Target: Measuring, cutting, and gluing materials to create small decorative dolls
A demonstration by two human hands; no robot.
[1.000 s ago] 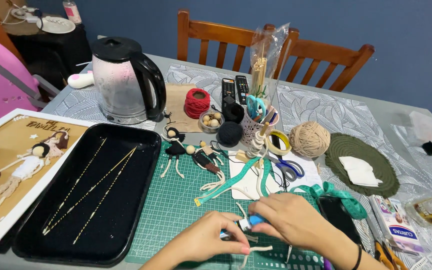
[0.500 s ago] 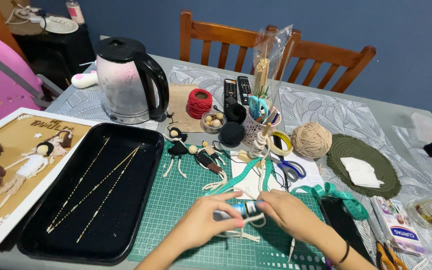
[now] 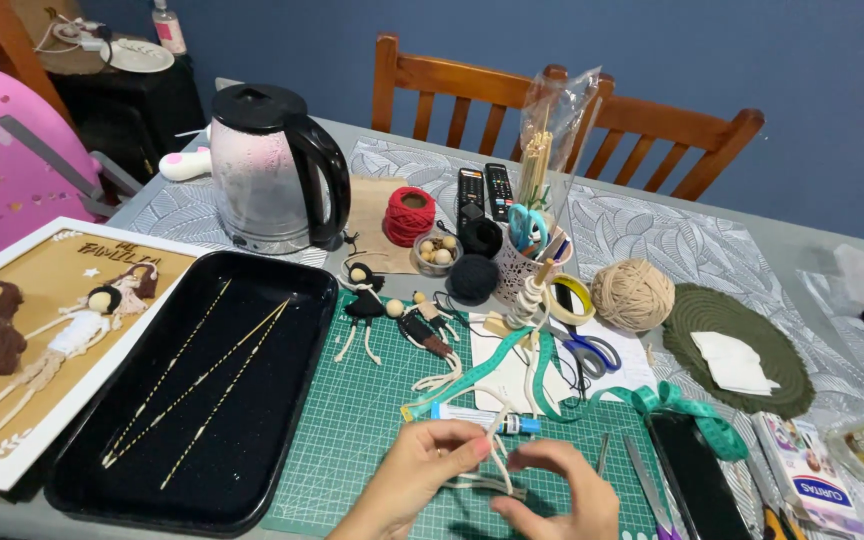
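Both hands sit low over the green gridded cutting mat [image 3: 352, 430]. Left hand [image 3: 422, 470] pinches a bundle of cream cotton cords [image 3: 487, 470] between thumb and fingertips; right hand [image 3: 557, 495] curls around the same cords from the other side, fingers bent and closed on the lower strands near the mat. A second ago I saw the right hand holding the small white tube with a blue cap [image 3: 482, 418]; now that tube lies on the mat just above the hands, untouched, so I judge the gluing step is over and the cords are being pressed or shaped. The cords themselves sit between the two hands, near the mat's bottom edge.

Left of the mat I see a black rectangular tray [image 3: 282, 290] with thin gold chains. Behind it stands a steel electric kettle with black handle [image 3: 267, 170]. A teal measuring tape [image 3: 672, 400] trails to the right, beside a ball of beige twine [image 3: 632, 293].
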